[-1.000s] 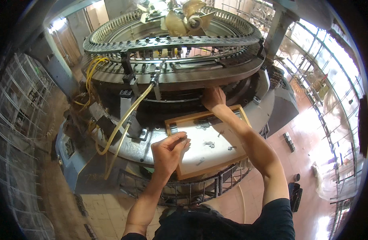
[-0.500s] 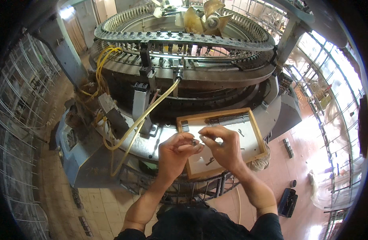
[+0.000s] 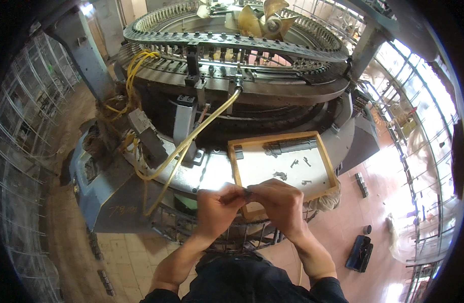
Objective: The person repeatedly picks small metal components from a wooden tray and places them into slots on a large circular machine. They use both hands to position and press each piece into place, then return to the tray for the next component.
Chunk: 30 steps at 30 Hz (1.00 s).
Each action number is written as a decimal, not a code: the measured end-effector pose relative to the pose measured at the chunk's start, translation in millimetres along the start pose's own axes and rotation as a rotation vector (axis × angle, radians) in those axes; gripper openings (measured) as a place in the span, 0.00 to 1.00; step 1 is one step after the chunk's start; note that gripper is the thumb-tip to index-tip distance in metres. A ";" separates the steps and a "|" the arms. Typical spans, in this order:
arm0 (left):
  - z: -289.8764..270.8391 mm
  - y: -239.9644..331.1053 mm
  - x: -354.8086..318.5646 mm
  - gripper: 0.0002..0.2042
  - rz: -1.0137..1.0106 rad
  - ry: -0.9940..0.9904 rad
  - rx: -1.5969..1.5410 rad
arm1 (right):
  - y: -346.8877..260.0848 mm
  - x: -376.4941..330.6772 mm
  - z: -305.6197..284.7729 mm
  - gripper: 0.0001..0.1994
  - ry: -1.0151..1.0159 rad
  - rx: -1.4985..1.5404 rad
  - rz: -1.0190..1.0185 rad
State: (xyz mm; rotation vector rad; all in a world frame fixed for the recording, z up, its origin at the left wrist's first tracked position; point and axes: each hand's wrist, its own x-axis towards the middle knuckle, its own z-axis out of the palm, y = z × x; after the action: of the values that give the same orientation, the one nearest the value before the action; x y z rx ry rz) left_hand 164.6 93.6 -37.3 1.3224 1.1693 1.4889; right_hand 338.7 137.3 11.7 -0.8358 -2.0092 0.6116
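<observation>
In front of the tray's near edge, my left hand and my right hand meet at the fingertips. Both are closed in a pinch on a small dark metal piece, mostly hidden by the fingers. Just beyond them lies a shallow tray with a wooden frame and a white bottom. Loose small metal parts are scattered inside it. Along its far side runs a row of dark metal parts, and a short stack sits in the far left corner.
A large circular knitting machine with a fan above its ring stands ahead. Yellow hoses hang down its left front. On the floor at right are a black box, a small round dark container and a dark metal block.
Both hands have come down toward me and closer together, fingertips now meeting on the small piece. More of the tray and its loose parts shows. The view has shifted slightly.
</observation>
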 end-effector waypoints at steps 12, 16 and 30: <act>-31.0 9.0 -32.5 0.06 -0.165 -0.026 -0.117 | -16.6 -14.9 26.9 0.11 -0.057 0.162 -0.046; -49.3 12.6 -44.1 0.07 -0.187 -0.061 -0.024 | -22.1 -22.4 39.9 0.10 -0.058 0.176 -0.107; -99.5 79.8 -101.2 0.13 -0.148 0.008 0.196 | -55.8 -26.0 63.1 0.07 -0.237 0.377 0.052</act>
State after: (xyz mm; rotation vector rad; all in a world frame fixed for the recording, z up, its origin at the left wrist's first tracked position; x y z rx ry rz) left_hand 79.1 -35.4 13.2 1.3273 1.4162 1.3006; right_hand 277.5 74.5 3.4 -0.6092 -1.9932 1.1226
